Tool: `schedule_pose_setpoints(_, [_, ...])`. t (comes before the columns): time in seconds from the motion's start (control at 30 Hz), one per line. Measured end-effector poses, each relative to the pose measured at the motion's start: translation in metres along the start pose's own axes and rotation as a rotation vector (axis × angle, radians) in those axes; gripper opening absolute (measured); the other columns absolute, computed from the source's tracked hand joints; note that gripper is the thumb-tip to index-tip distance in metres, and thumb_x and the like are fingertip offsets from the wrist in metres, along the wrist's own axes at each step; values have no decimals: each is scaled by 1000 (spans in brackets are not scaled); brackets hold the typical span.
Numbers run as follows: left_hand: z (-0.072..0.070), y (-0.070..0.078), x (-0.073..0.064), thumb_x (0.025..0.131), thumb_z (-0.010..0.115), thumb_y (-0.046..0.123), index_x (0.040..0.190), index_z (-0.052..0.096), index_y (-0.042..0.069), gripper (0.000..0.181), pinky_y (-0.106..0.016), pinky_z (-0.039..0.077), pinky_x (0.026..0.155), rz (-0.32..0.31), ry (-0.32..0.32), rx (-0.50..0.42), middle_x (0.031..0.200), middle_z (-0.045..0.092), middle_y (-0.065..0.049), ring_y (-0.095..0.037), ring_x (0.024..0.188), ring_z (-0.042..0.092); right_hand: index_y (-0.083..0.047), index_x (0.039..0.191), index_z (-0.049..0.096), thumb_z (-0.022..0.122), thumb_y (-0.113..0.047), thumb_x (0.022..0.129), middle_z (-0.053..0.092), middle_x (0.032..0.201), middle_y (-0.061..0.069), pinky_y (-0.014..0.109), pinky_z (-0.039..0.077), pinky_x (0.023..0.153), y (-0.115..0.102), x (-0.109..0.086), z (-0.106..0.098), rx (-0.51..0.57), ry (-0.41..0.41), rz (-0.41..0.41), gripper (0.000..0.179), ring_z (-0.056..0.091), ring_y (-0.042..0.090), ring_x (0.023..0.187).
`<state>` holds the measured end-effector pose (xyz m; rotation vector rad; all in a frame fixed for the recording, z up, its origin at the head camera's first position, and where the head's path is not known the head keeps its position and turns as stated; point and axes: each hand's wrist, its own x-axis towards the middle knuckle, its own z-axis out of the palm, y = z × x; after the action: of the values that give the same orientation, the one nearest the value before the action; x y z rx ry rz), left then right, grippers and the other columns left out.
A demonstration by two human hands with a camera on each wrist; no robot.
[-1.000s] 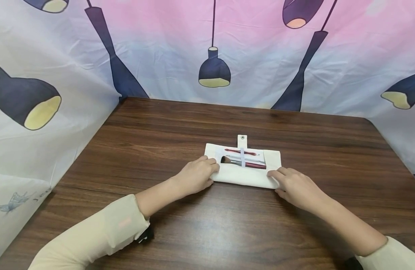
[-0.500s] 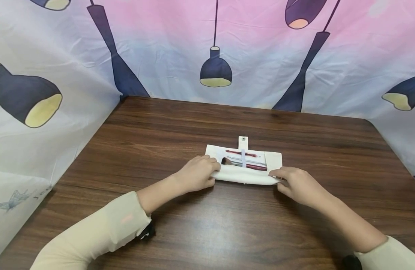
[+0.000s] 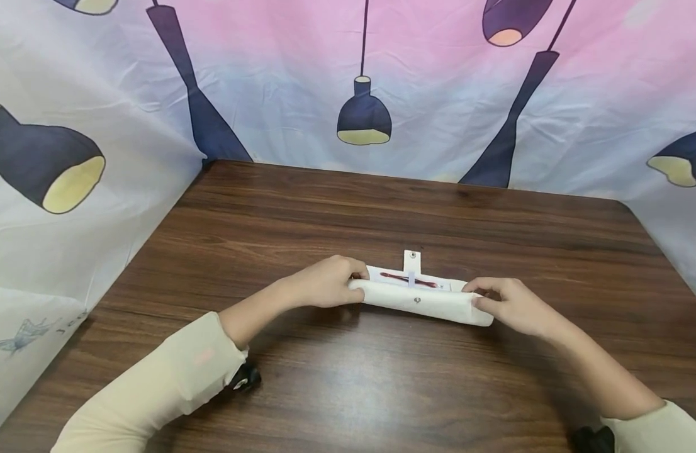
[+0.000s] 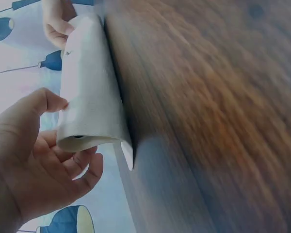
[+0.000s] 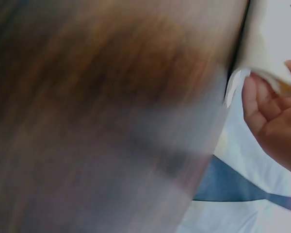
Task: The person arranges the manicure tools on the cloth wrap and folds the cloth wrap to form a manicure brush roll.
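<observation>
A white fabric brush roll [image 3: 393,298], partly rolled, lies lengthwise on the dark wooden table. Its rolled front bears a metal snap [image 3: 418,300], and a strap [image 3: 413,260] with a second snap sticks out at the back. Behind the roll a thin red-handled tool [image 3: 407,279] shows; the makeup brush is covered by the fold. My left hand [image 3: 332,283] pinches the left end, thumb in front and fingers behind. At the right end, my right hand [image 3: 512,305] holds the edge the same way. In the left wrist view the roll's end [image 4: 89,138] gapes like a tube.
The brown wooden table [image 3: 348,390] extends on all sides of the roll. A cloth backdrop [image 3: 269,107] printed with dark lamps hangs at the back and sides. Beige sleeves [image 3: 161,384] cover the forearms, with a black band [image 3: 246,377] by the left cuff.
The front part of the brush roll has been folded backward, covering the brush and bringing a snap into view on the front. Both hands stay at its ends, thumbs now in front.
</observation>
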<state>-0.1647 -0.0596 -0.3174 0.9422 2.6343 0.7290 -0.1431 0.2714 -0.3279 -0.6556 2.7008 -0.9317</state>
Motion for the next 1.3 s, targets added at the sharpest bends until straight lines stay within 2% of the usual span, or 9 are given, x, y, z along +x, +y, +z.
schedule_pose_setpoints(0.17, [1,2,4,83,51,17,101,62,6,24,-24,38,53,-88,-23,-70,72,59,3,-8,53,42,-5,103,64,55,-10,91,61,92,4,29,44,66,7,5,-3,109,-19,58,16,53,19,81])
schedule_pose_setpoints(0.37, [8,-1,11,86,49,13,106,61,0,27,-23,36,50,-126,14,-71,77,61,-2,-9,48,39,-6,107,62,53,-9,92,61,99,9,31,44,64,11,14,0,44,4,56,18,52,20,78])
schedule_pose_setpoints(0.77, [15,-5,18,87,47,11,110,59,-6,31,-23,37,49,-128,62,-21,82,59,-7,-8,43,39,-5,109,62,50,-11,94,63,101,14,34,42,64,14,23,8,-96,17,30,20,52,18,75])
schedule_pose_setpoints(0.93, [19,-4,19,89,48,13,109,61,-4,29,-27,42,64,-132,71,40,94,58,-8,-15,69,49,-4,106,63,52,-9,93,61,103,12,37,44,70,16,23,9,-100,21,35,18,54,21,84])
schedule_pose_setpoints(1.0, [20,-5,20,90,49,15,105,63,-2,27,-31,43,78,-133,70,75,100,60,-8,-20,89,51,-4,104,63,52,-9,92,60,102,10,37,44,71,17,23,9,-100,22,35,17,54,22,86])
schedule_pose_setpoints(1.07, [20,-5,20,91,48,15,102,64,0,25,-36,37,93,-131,57,96,105,60,-9,-26,108,49,-4,103,64,53,-9,92,60,100,8,38,44,72,17,23,10,-102,22,34,16,54,21,87])
schedule_pose_setpoints(1.13, [20,-5,20,91,49,15,103,65,-1,25,-39,27,104,-121,54,113,109,62,-10,-28,117,46,-4,102,64,53,-9,92,60,99,7,38,44,72,17,24,10,-100,22,33,15,54,21,87])
schedule_pose_setpoints(1.2, [20,-5,19,92,49,15,104,65,-2,26,-42,17,108,-107,52,130,111,62,-10,-27,120,44,-4,102,63,53,-8,92,59,98,6,38,44,72,16,24,11,-98,17,33,15,53,21,87])
schedule_pose_setpoints(1.3, [21,-6,19,92,50,16,107,65,-1,27,-41,17,108,-92,49,164,109,62,-8,-21,111,49,-5,101,63,54,-8,92,59,97,5,38,43,73,15,25,11,-88,9,34,14,53,21,87])
